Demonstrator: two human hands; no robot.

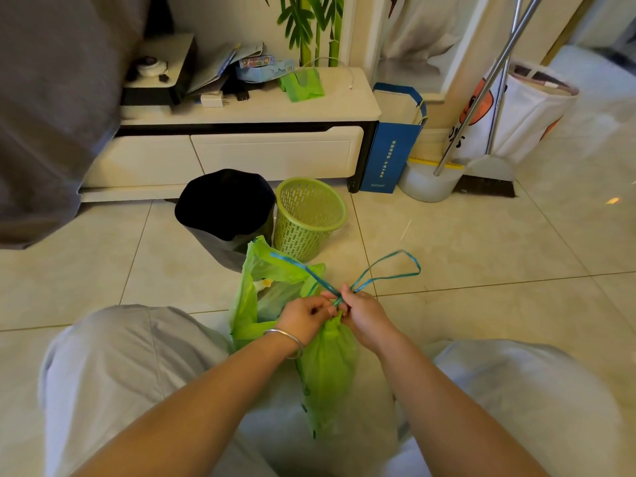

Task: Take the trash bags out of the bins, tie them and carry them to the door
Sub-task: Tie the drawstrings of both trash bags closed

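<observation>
A green trash bag [327, 366] sits on the floor between my knees, its mouth partly gathered. Its blue drawstring [385, 270] forms a loop rising to the right and a strand running left across the bag's open part. My left hand [304, 318] and my right hand [364, 313] pinch the drawstring together at the bag's neck. Behind the bag stand a green perforated bin [309, 218] with no bag in it and a grey bin lined with a black bag [223, 204].
A low white TV cabinet [275, 153] runs behind the bins, cluttered with papers and a folded green bag [303, 84]. To the right are a blue paper bag [392, 156], a white bucket [426, 184], a broom and a white laundry bag [530, 108]. Grey fabric hangs left.
</observation>
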